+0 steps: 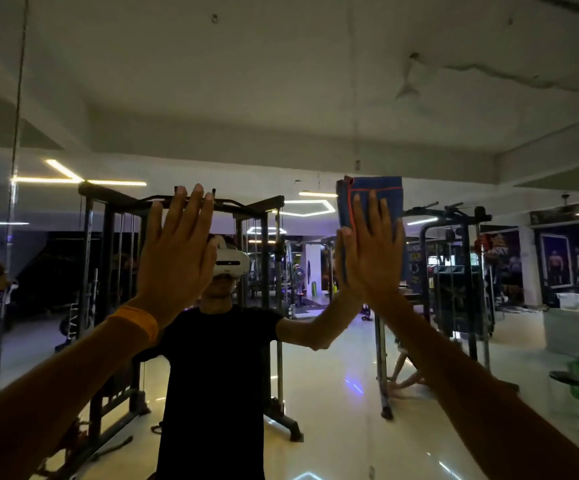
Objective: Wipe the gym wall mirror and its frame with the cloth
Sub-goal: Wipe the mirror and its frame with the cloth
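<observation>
Cloth pinned to mirror under right hand, fingers straight; left hand, left of cloth, splayed, probably bracing. Press evenly.

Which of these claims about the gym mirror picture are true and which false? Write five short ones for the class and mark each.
1. The right hand presses a blue cloth against the mirror. True.
2. The left hand holds a spray bottle. False: it holds nothing and is raised with its fingers straight.
3. The cloth has red lines along it. True.
4. An orange band sits on the right wrist. False: it is on the left wrist.
5. The cloth is crumpled into a ball. False: it is folded flat under the straight fingers.
</observation>
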Tool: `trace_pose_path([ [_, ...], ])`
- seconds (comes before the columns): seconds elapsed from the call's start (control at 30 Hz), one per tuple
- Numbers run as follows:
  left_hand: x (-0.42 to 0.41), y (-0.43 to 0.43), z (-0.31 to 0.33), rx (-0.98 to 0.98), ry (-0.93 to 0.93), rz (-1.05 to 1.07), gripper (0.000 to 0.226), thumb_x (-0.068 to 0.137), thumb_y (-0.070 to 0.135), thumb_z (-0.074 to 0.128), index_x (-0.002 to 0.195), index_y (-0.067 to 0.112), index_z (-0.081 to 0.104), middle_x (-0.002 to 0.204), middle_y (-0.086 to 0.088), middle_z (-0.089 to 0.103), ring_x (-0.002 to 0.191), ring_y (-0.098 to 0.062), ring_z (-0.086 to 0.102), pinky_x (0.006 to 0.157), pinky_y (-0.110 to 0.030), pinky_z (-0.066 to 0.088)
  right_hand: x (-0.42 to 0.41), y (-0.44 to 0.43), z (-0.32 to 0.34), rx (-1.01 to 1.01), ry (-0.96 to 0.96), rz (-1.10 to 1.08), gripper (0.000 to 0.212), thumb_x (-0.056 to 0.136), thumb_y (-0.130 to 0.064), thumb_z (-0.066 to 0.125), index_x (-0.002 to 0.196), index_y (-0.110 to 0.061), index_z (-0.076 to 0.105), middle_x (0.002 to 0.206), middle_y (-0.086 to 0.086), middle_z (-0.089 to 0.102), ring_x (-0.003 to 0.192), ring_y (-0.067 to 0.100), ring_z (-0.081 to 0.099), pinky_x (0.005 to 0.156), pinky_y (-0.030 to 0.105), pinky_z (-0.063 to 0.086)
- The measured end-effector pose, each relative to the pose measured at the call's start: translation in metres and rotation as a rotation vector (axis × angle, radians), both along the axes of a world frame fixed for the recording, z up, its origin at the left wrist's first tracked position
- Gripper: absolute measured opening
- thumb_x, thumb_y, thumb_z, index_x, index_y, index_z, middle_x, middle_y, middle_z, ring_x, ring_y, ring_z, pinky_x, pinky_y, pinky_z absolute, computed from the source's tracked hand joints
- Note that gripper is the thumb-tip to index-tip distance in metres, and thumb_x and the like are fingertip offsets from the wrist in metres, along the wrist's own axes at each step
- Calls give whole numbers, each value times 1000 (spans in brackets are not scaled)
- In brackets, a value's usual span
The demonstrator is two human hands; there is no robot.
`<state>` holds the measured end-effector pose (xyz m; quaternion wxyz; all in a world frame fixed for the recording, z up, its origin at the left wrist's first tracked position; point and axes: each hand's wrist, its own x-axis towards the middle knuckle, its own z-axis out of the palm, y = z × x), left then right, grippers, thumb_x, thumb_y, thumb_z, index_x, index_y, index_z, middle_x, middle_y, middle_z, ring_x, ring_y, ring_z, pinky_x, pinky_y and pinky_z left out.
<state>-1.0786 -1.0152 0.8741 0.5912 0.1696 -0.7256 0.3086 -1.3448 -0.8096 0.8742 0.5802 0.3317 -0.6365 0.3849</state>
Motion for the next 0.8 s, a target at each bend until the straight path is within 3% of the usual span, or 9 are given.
trace_pose_path([
  [0.07,-4,6,-1,26,15,-11,70,106,45,20,163,6,19,172,-16,13,160,-34,6,128,-59,6,20,-17,-26,34,43,-7,62,109,-51,14,164,-23,18,171,9,18,158,29,15,127,55,10],
  [0.17,-23,23,-13,-9,-6,-53,67,106,39,26,163,5,20,172,-16,12,160,-33,5,129,-54,2,35,-28,-76,294,339,52,57,111,-47,19,164,-25,15,171,5,15,160,26,11,129,50,1],
  [0.27,-45,36,-28,-12,-22,-94,65,107,39,23,163,7,18,172,-16,12,160,-33,6,128,-58,8,-3,-2,-67,422,504,-6,58,110,-46,25,163,-26,16,171,5,16,159,28,16,128,54,8],
  [0.33,-52,38,-35,16,-17,-82,65,108,41,20,163,8,17,172,-15,11,160,-34,7,127,-60,11,-31,20,-49,288,358,-28,56,110,-48,19,162,-24,23,169,8,22,157,30,21,124,60,18],
  [0.43,-54,38,-46,28,-15,-50,66,106,39,24,163,6,18,172,-15,11,160,-34,7,126,-61,12,-34,28,-55,46,5,43,63,110,-52,12,163,-22,23,170,9,21,158,28,14,126,56,12],
  [0.57,-53,43,-50,37,-8,-67,65,107,38,26,164,6,18,172,-15,10,160,-34,7,127,-61,12,12,-6,-135,286,280,108,55,112,-45,22,163,-24,24,171,6,20,159,26,13,127,54,11],
  [0.67,-48,41,-58,38,-34,-55,65,107,36,29,164,6,16,173,-14,8,160,-33,5,128,-59,9,-14,13,-130,476,536,77,56,110,-43,32,163,-25,26,170,5,22,159,26,17,126,56,17],
  [0.73,-43,38,-68,40,-37,-63,66,107,37,28,164,7,15,173,-14,7,160,-34,5,128,-59,8,-41,29,-99,415,515,38,58,109,-46,31,162,-24,25,169,9,24,157,28,21,123,59,22],
  [0.8,-41,36,-79,39,-27,-78,66,108,40,23,164,7,14,173,-15,7,160,-36,6,128,-59,7,-54,40,-71,247,291,31,58,110,-49,22,163,-24,24,169,10,24,158,29,20,122,62,23],
])
